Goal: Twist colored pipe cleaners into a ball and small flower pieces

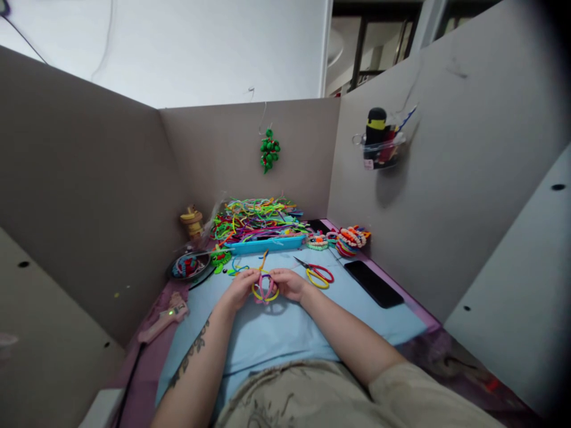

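Observation:
Both my hands meet over a light blue mat point(285, 333) in the middle of the desk. My left hand point(241, 289) and my right hand point(289, 283) pinch a small looped piece of yellow and pink cord point(264, 290) between them, fingers closed on it. An orange strand rises from the loops toward the back. Red and yellow scissors point(317, 274) lie just right of my right hand.
A tangled pile of coloured cords point(256, 219) sits behind a blue tray point(265, 244). Finished braided pieces point(351, 239) lie at the back right, a black phone point(373, 283) to the right, a dark bowl point(190, 266) and pink glue gun point(166, 318) to the left. Grey partition walls enclose the desk.

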Motion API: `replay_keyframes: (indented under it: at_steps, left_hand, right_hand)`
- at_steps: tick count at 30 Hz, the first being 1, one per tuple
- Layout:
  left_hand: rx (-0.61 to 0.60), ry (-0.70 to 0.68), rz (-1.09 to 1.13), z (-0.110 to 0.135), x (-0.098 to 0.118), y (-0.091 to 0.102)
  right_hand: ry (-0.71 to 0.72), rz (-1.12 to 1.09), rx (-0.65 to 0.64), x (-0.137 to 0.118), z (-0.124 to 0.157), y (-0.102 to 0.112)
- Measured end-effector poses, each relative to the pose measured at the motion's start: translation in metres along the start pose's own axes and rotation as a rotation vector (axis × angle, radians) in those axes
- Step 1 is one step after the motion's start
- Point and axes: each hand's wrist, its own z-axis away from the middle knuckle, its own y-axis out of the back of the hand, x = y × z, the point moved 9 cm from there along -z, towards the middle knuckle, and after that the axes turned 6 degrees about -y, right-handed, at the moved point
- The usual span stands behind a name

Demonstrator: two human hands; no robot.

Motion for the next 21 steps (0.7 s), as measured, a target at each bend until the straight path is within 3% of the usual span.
replay_keyframes:
  at_steps: [9, 21]
  left_hand:
    - [-0.026, 0.021, 0.055, 0.0020, -0.0013, -0.0069]
    - [-0.019, -0.022, -0.091, -0.0011, -0.0034, -0.0071]
  right_hand:
    - [0.002, 0.019, 0.031, 0.0001, 0.0019, 0.0022]
    - [0.011, -0.034, 0.129, -0.0024, 0.0014, 0.0055]
